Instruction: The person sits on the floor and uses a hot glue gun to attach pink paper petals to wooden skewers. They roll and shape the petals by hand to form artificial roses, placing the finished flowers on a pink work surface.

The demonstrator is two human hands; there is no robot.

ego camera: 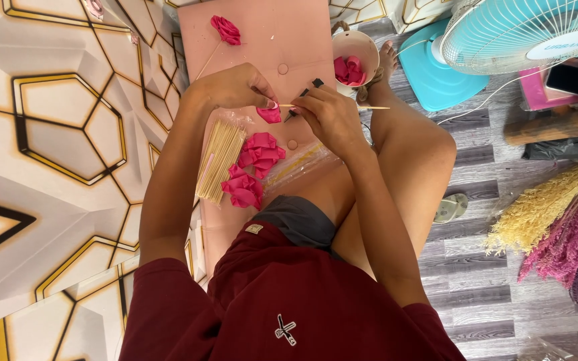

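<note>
Just above the pile of pink petals [257, 152] on the board [262, 33], your left hand [232, 87] pinches one pink petal [270, 114], so hold it tight while your right hand [329, 113], closed on the stick [369, 107], pushes slowly.

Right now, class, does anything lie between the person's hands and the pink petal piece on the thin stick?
Nothing visible does. The left hand already pinches the pink petal piece, and the right hand holds the stick beside it.
</note>
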